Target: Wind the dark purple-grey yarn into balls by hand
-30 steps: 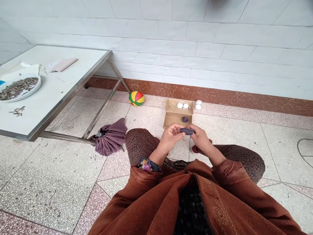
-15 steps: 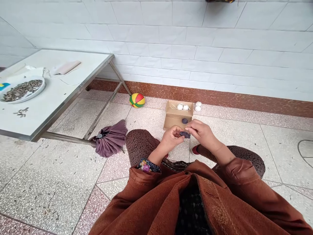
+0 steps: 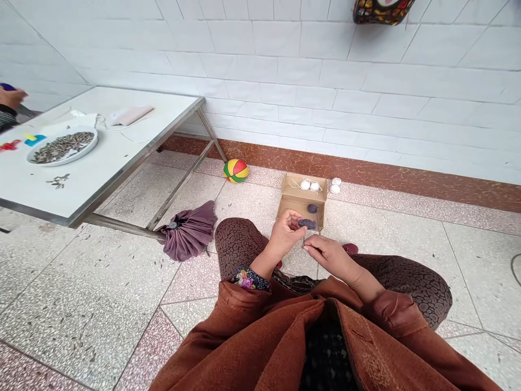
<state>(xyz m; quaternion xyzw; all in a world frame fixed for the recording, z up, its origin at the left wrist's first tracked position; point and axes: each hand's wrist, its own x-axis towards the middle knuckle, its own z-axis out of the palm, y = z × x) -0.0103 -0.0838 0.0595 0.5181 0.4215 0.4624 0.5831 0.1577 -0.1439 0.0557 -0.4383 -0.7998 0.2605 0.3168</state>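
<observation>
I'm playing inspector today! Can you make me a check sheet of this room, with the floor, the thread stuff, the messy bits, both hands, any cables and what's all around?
Surface: speckled tile floor, littered with small dark bits.
Job's things: dark thread roll at the left hand's fingertips; cardboard box behind, with white thread balls and a dark one inside.
Clutter: striped ball, purple umbrella.
Hands: left hand holds the roll; right hand is pinched shut just below it, too fine to tell on what.
Cables: white cord on the table.
Surroundings: white table with a plate of seeds, tiled wall, another person's hand at far left.
</observation>
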